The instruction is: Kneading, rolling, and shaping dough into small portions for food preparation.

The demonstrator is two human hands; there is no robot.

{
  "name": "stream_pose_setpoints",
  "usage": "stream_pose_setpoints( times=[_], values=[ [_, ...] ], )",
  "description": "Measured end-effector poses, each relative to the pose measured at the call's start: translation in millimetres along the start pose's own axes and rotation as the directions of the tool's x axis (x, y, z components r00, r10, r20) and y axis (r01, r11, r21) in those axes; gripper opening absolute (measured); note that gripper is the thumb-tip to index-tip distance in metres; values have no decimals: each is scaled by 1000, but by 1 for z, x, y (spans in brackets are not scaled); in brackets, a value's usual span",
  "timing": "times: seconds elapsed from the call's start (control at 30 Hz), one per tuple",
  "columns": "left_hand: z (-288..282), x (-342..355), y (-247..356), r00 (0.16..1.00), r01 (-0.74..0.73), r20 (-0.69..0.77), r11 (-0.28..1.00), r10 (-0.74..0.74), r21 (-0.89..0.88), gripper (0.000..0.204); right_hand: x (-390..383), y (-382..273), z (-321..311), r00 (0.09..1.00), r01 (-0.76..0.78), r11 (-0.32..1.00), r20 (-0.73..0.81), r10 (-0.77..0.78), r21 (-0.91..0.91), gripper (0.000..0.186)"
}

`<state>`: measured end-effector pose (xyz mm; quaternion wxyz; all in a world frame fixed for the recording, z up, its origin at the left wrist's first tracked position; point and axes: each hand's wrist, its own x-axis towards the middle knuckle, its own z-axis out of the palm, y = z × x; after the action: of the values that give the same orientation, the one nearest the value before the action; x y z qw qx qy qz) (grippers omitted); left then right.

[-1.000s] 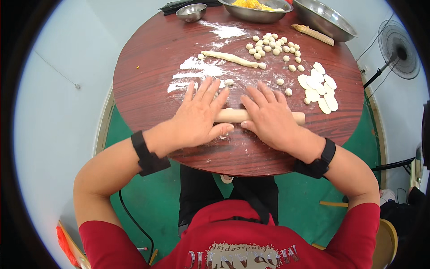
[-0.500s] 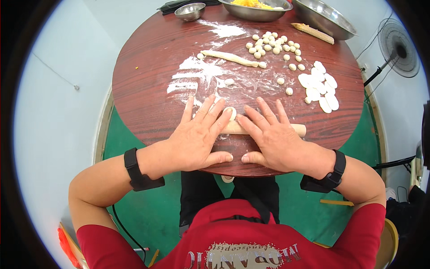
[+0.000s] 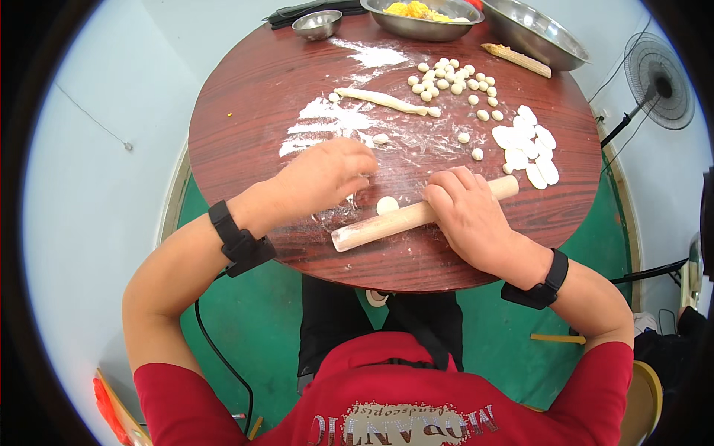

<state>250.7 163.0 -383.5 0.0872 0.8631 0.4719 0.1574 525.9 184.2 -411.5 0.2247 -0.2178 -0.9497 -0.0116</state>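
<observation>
My right hand (image 3: 474, 218) is wrapped round a wooden rolling pin (image 3: 394, 223), which lies slanted near the table's front edge. Just behind the pin sits a small flattened dough disc (image 3: 387, 204). Left of it, my left hand (image 3: 327, 175) hovers over the tabletop with its fingers curled toward the thumb. Whatever its fingertips may hold is hidden. Beyond that hand spreads a patch of white flour (image 3: 321, 119), with a small dough piece (image 3: 381, 139) to its right. A long dough rope (image 3: 387, 100) lies farther back.
On the round dark-red table (image 3: 245, 97), several dough balls (image 3: 442, 74) cluster at the back. Flat dough wrappers (image 3: 524, 145) overlap at the right. A corncob-like stick (image 3: 518, 59), a small metal bowl (image 3: 317, 27) and larger bowls (image 3: 424, 28) stand along the far edge.
Both hands lay flat on the rolling pin before. My left hand has lifted off to the left and curled; my right hand has closed on the pin, now tilted and off the disc.
</observation>
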Motion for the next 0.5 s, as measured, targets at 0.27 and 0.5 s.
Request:
stream_pose_setpoints(
  times=[0.27,0.5],
  values=[
    [20,7,16,885,-451,76,887,459,-102,29,-25,10,-12,1000,1,1000,24,-2,13,24],
    [28,-1,20,927,-374,44,927,373,35,23,-42,21,-20,996,-58,992,-58,65,114,36]
  ],
)
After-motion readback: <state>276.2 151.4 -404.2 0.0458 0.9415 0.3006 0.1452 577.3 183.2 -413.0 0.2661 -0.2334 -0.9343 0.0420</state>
